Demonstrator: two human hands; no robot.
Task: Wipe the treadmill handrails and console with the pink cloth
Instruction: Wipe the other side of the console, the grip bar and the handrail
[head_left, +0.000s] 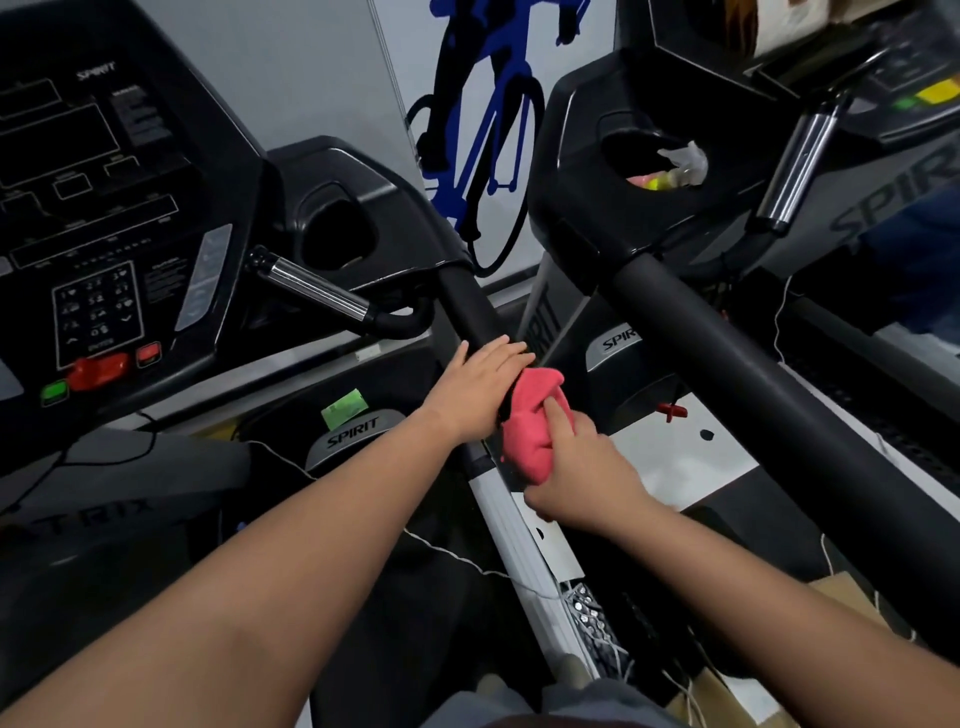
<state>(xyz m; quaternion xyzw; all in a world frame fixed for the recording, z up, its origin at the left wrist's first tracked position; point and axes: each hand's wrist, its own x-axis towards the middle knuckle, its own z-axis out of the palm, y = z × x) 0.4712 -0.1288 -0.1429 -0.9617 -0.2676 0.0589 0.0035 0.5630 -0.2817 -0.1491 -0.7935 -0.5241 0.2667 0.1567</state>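
Beside the dark console (98, 208), the treadmill's black right handrail (470, 304) runs toward the person. On it lies the left hand (478, 387), fingers straight and flat across the bar. Just below, the right hand (576, 470) bunches the pink cloth (535, 421) against the rail, fingers curled into it. So wadded, the cloth may only skim the rail's top, and could slide off its rounded side.
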